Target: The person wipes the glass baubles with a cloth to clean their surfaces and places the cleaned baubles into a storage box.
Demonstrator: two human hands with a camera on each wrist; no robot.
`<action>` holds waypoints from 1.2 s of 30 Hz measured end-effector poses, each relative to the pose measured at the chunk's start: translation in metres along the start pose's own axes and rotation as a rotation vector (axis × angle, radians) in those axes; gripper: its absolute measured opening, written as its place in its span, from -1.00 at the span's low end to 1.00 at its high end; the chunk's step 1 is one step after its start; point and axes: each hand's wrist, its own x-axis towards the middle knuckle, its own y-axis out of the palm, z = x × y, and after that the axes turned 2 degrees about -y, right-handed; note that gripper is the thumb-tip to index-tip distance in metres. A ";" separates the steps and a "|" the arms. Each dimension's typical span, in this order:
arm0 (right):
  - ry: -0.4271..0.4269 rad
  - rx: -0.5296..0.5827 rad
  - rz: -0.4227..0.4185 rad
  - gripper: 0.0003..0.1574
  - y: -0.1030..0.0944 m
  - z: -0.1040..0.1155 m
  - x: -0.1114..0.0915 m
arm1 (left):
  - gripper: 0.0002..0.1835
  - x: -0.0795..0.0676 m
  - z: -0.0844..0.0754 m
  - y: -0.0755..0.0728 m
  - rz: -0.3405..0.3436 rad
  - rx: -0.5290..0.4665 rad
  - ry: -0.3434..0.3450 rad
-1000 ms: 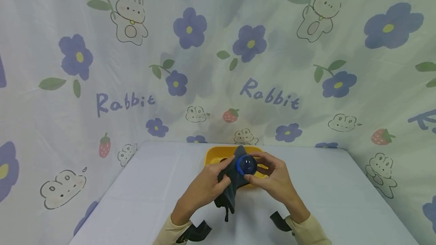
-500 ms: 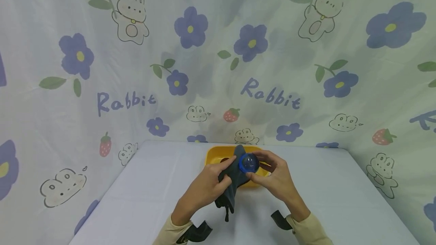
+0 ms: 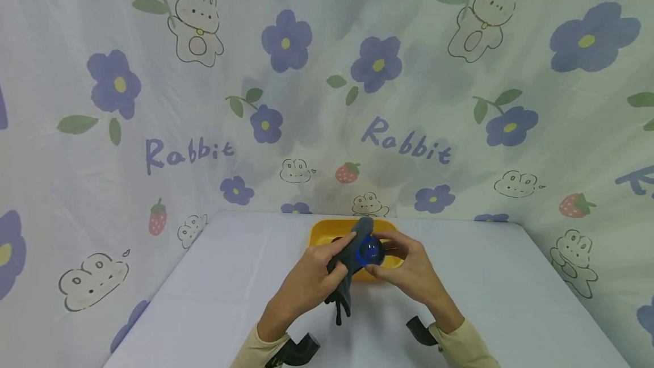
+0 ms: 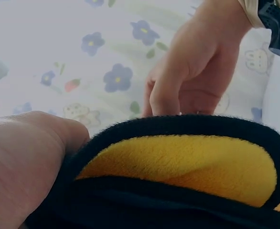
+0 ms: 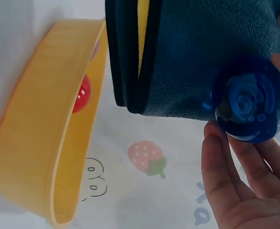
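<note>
My left hand grips a folded dark blue-grey cloth in the head view, thumb and index finger on its near face. The cloth's black edging and yellow reverse side show in the left wrist view. My right hand holds a shiny, see-through blue ball between thumb and fingers, against the cloth. Bright reflections mark the ball's surface. In the right wrist view, its far side is hidden by the cloth. Both hands are raised in front of the yellow basin.
The basin stands on a white-covered table near the back. A red ball with white dots lies inside the basin. Behind the table hangs a curtain printed with flowers and rabbits. Black wrist mounts stick out at the sleeves.
The blue ball has shifted slightly right, then back left, and turned in my right hand. The cloth has turned and looks narrower, its top end now leaning right. My left hand stays almost still.
</note>
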 end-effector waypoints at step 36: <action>-0.101 0.115 0.005 -0.34 0.011 0.010 -0.004 | -0.37 0.004 0.007 -0.003 0.073 0.076 -0.022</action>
